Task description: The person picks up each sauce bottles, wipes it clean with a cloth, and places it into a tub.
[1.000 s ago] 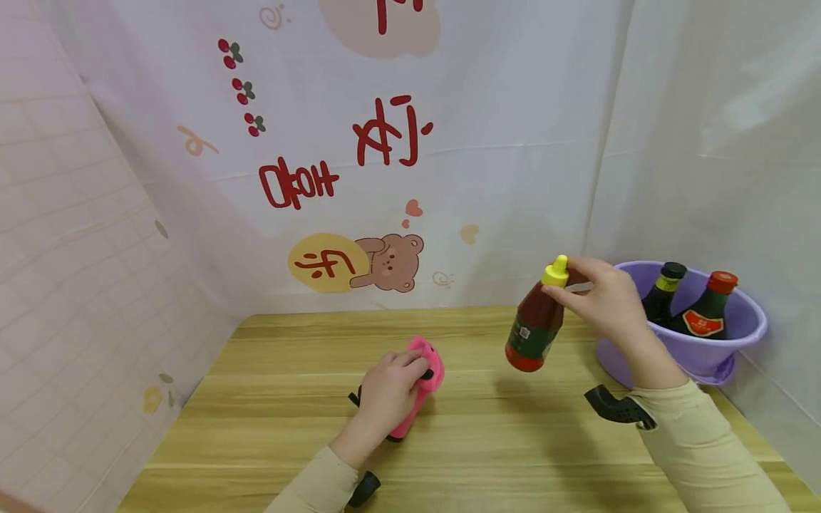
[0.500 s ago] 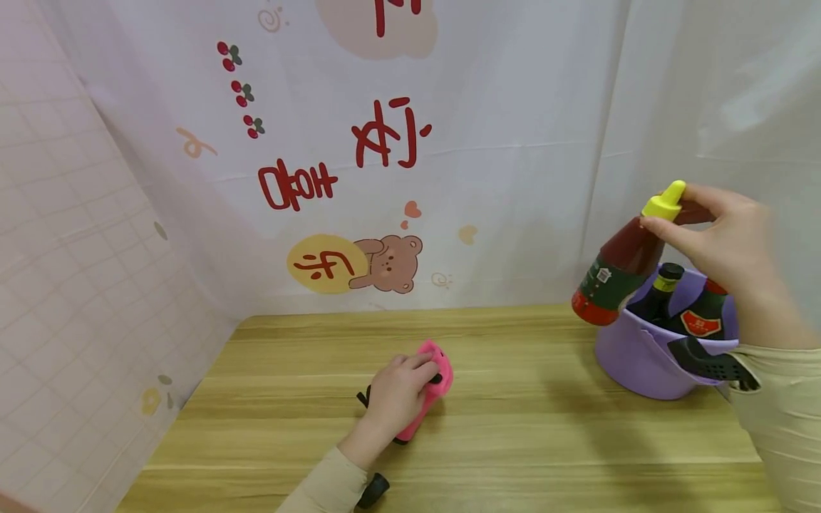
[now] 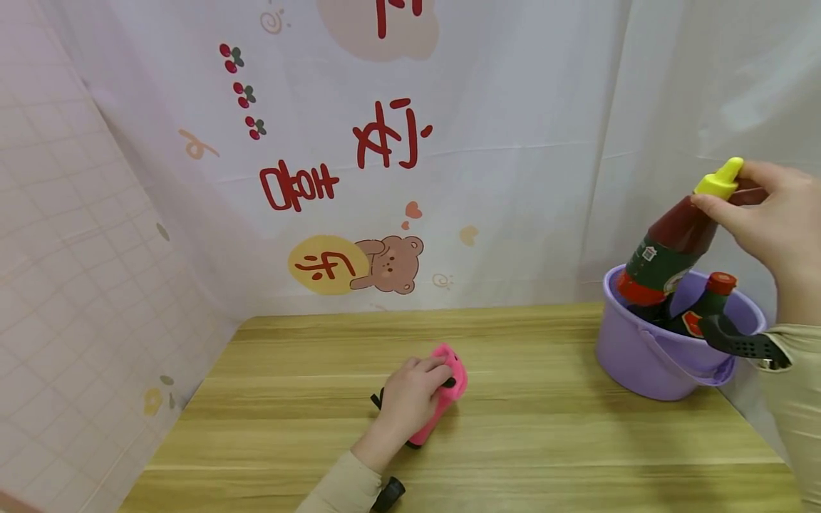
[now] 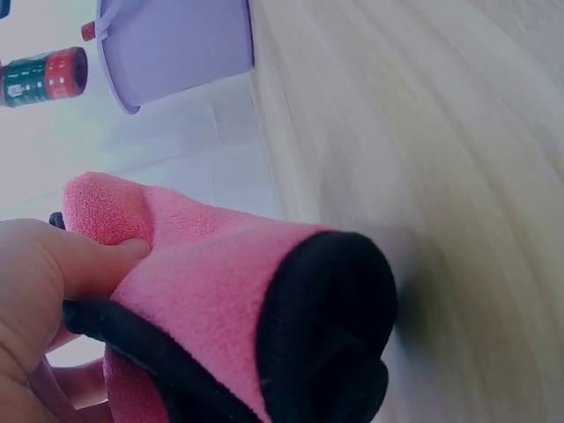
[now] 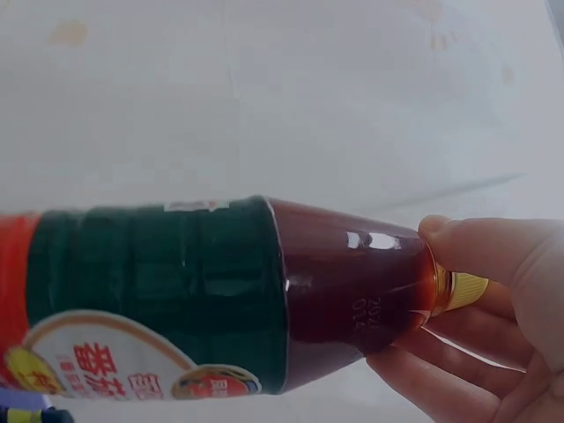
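My right hand (image 3: pixel 779 221) grips a ketchup bottle (image 3: pixel 670 246) by its neck, just under the yellow nozzle cap (image 3: pixel 718 184). The bottle leans, its red base lower left, overlapping the mouth of the purple bucket (image 3: pixel 641 363) in the head view. In the right wrist view, thumb and fingers close round the neck, and the green label (image 5: pixel 159 291) faces the camera. My left hand (image 3: pixel 407 395) holds a folded pink cloth (image 4: pixel 211 273) with black edging, low over the wooden table; its thumb presses into the fabric.
Inside the bucket stands a red-capped dark bottle (image 3: pixel 712 296); another dark bottle is mostly hidden behind the ketchup. The bucket's handle (image 3: pixel 673 363) hangs at its front. A printed white curtain (image 3: pixel 513 178) backs the wooden table (image 3: pixel 545 442).
My right hand has carried the ketchup bottle right and up from over the table to the bucket's mouth, tilting it more. My left hand has shifted slightly right with the pink cloth.
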`<state>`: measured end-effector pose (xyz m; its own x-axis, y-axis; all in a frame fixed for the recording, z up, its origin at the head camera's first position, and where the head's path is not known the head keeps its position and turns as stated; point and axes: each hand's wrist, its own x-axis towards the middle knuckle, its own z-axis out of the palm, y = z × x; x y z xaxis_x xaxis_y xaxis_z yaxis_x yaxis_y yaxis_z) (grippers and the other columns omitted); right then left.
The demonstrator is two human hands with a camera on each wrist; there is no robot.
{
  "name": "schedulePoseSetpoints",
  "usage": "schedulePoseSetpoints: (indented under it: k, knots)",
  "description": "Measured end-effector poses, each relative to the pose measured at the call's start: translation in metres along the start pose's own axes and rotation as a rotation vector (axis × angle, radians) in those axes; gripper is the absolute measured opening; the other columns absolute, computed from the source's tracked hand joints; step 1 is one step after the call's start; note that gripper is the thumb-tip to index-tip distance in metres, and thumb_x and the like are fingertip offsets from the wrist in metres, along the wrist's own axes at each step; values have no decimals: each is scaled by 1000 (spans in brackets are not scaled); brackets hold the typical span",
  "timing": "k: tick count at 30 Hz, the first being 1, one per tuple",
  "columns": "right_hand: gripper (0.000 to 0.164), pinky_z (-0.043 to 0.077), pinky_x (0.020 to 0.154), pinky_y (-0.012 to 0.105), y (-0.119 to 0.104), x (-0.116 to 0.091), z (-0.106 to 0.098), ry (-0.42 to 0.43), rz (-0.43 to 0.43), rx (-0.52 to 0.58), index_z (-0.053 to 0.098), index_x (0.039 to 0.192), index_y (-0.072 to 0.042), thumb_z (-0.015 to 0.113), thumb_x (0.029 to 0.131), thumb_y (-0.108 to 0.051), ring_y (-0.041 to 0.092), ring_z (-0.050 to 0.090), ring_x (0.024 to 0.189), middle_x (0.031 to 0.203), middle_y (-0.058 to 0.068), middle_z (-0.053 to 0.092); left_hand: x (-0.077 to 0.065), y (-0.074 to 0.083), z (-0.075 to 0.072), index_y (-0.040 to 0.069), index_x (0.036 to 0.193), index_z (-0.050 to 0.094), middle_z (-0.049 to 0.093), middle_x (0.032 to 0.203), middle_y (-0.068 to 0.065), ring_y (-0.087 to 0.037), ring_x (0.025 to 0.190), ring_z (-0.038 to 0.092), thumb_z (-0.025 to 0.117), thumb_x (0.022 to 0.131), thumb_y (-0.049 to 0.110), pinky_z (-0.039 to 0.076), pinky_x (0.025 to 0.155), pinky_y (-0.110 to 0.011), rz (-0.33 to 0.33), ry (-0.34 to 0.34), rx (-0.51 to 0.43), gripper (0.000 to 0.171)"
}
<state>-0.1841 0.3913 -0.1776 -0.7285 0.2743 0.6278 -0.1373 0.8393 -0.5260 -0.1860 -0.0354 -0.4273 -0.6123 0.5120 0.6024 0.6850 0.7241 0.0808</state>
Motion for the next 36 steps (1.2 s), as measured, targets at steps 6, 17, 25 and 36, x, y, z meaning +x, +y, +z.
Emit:
schedulePoseSetpoints:
  k: [6, 17, 25, 36]
  knots:
    - [52, 29, 51, 5, 17, -3, 6, -80, 16, -112, 56, 126, 8, 66, 94, -32, -25, 27, 64, 112, 29, 63, 0, 3, 3, 25, 101, 73, 69, 121, 1, -23, 92, 66, 79, 78, 6, 54, 55, -32, 2, 16, -11, 30]
    - [44, 38, 61, 31, 51, -16, 35, -150, -45, -195, 59, 112, 8, 70, 90, -28, 52, 58, 92, 101, 37, 63, 5, 13, 6, 26, 102, 73, 69, 122, 2, -22, 96, 66, 77, 77, 3, 54, 56, -31, -3, 8, -31, 34]
    - [40, 40, 67, 51, 67, -27, 54, -249, -59, -230, 59, 100, 6, 73, 87, -29, 50, 58, 85, 94, 33, 65, 5, 13, 8, 26, 101, 72, 69, 121, 3, -20, 95, 65, 77, 77, 4, 54, 57, -30, 7, -3, -28, 33]
    - [39, 35, 61, 44, 87, -40, 69, -303, -86, -241, 58, 86, 1, 79, 81, -32, 38, 57, 71, 74, 14, 63, 6, 16, 10, 26, 101, 72, 69, 121, 3, -20, 93, 65, 76, 76, 3, 51, 54, -28, 15, -10, -27, 34]
